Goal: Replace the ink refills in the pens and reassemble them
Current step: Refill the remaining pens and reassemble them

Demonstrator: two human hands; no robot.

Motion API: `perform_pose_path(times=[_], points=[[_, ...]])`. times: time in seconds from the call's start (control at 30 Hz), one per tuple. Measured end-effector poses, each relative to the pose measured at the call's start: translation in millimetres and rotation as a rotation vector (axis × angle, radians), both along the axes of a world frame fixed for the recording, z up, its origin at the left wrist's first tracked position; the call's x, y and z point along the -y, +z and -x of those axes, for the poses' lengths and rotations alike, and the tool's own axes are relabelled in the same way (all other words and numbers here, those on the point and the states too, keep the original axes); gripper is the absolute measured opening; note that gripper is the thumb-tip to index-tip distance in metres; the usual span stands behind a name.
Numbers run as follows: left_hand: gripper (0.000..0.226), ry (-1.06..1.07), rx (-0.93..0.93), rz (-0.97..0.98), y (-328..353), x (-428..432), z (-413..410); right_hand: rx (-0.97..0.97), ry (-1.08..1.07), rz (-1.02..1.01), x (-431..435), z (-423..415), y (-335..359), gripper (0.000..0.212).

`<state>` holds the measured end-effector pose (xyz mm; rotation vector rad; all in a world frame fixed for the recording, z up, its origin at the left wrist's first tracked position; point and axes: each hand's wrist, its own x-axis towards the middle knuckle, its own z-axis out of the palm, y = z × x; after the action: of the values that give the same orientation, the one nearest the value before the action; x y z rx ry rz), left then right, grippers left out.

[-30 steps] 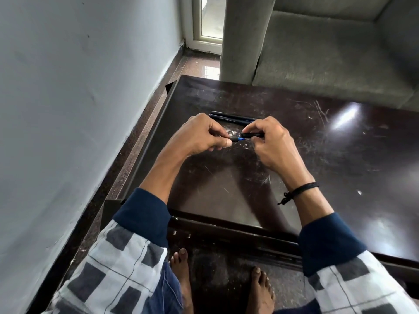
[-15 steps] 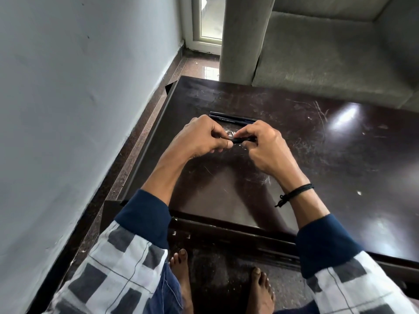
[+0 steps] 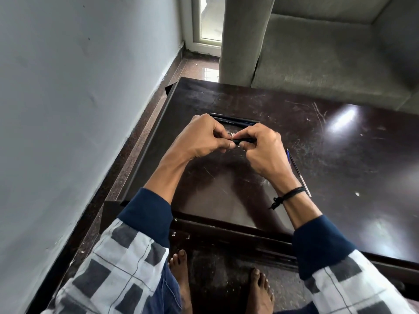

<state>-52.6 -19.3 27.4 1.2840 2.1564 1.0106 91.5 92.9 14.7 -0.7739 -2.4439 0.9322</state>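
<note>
The left hand (image 3: 201, 141) has its fingers curled in tight, thumb and forefinger pinching one end of a slim black plastic pen (image 3: 244, 140). The right hand (image 3: 264, 155) is curled round the other end, so only a short stretch of the barrel shows in the gap. The pen runs crosswise between the two hands, held just above the scratched, glossy dark-brown wooden table (image 3: 340, 155). Whether the left fingers hold a separate tip section or the barrel itself is hidden. A pen like this is probably light and stiff, with smooth plastic that may slip under a twisting grip. It seems best taken near the joint, one hand on each half, so the parts turn or press together in line. Any thin refill inside would bend or kink if forced off-axis. Two more long black pens (image 3: 235, 120) lie side by side on the table just beyond the knuckles. A thin clear refill tube with a blue end (image 3: 297, 172) lies on the table just beside the right wrist, on its outer side. The step in hand looks like joining the pen's halves.
</note>
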Motion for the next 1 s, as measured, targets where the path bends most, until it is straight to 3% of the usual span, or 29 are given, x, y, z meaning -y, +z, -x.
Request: perform_pose_path(times=[0.17,0.3,0.4,0.67,1.0], points=[[0.011,0.021,-0.046,0.024,-9.2,-4.3,3.7,0.036,-0.042,0.005,-0.3,3.6,-0.8,0.028],[0.025,0.165,-0.123,0.036,-14.0,1.2,22.4,0.0,-0.226,0.002,-18.3,4.3,-8.3,0.029],[0.018,0.289,-0.103,-0.025,-19.3,2.6,36.1,-0.002,-0.318,0.018,-36.6,3.2,-11.5,0.027],[0.029,0.385,-0.118,0.048,-33.1,-12.6,40.6,0.052,-0.321,0.162,-43.9,27.2,-22.3,0.023],[0.032,0.373,-0.112,0.075,-34.6,-15.4,35.5,0.07,-0.332,-0.099,-47.0,14.8,-22.2,0.022]])
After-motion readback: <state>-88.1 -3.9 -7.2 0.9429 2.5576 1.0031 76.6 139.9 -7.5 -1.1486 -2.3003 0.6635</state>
